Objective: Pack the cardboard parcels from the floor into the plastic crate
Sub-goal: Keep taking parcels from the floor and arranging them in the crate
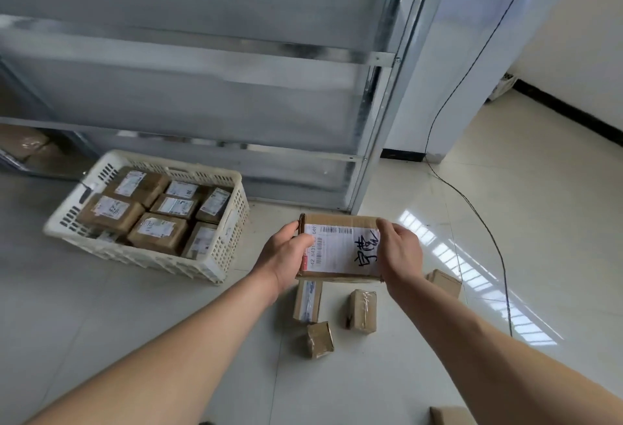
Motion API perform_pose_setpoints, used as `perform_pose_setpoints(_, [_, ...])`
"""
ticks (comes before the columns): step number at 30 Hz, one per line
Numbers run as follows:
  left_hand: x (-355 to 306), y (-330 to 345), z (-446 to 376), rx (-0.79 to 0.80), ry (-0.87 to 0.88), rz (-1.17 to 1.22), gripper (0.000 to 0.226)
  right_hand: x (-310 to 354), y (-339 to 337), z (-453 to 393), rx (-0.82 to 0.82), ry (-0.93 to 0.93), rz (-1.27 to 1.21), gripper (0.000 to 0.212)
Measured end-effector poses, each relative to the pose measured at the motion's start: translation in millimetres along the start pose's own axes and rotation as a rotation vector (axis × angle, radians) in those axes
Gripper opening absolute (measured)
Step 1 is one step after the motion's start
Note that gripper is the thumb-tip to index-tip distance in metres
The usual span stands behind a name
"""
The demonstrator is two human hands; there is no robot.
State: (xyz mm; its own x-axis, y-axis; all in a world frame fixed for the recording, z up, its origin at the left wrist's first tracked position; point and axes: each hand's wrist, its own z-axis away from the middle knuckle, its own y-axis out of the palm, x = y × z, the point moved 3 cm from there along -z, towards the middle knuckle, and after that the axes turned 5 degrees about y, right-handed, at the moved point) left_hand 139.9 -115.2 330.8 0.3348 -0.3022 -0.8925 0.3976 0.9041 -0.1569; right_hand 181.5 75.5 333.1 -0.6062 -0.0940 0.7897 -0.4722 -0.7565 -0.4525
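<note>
A flat cardboard parcel (344, 249) with a white shipping label and black handwriting is held above the floor. My left hand (286, 254) grips its left edge and my right hand (401, 252) grips its right edge. The cream plastic crate (215, 256) stands on the floor to the left, holding several labelled parcels (158, 232). Under the held parcel several small parcels lie on the tiles: a long one (307, 301), a taped one (362, 310), a small cube (319, 339) and one partly hidden behind my right wrist (445, 281).
A grey metal shelving rack (209, 94) rises behind the crate. A black cable (482, 219) runs down the wall and across the tiles on the right. Another parcel corner (448, 416) shows at the bottom edge. More boxes (27, 148) sit on a low shelf at far left.
</note>
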Motion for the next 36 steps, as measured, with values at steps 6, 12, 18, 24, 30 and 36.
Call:
perform_pose_setpoints(6, [24.2, -108.2, 0.4, -0.055, -0.011, 0.015, 0.035, 33.3, 102.6, 43.0, 0.046, -0.002, 0.042, 0.033])
perform_pose_setpoints(12, [46.9, -210.4, -2.0, -0.087, -0.014, -0.014, 0.043, 62.3, 196.2, 78.2, 0.067, -0.041, 0.036, 0.049])
perform_pose_setpoints(18, [59.8, -282.2, -9.9, -0.104, -0.025, -0.016, 0.05, 87.1, 265.2, 92.9, 0.101, -0.081, 0.107, 0.037])
perform_pose_setpoints(24, [66.3, -327.8, -34.3, -0.13, -0.048, -0.006, 0.044, 106.9, 317.9, 82.0, 0.136, -0.069, 0.13, 0.039])
perform_pose_setpoints(30, [70.3, -365.3, -89.8, -0.149, -0.138, -0.012, 0.066, 131.4, 372.9, 43.7, 0.212, 0.001, 0.099, 0.042])
perform_pose_setpoints(36, [51.1, -400.0, -139.0, -0.134, -0.148, -0.01, 0.053, 159.7, 421.6, -2.0, 0.232, 0.014, 0.159, 0.031])
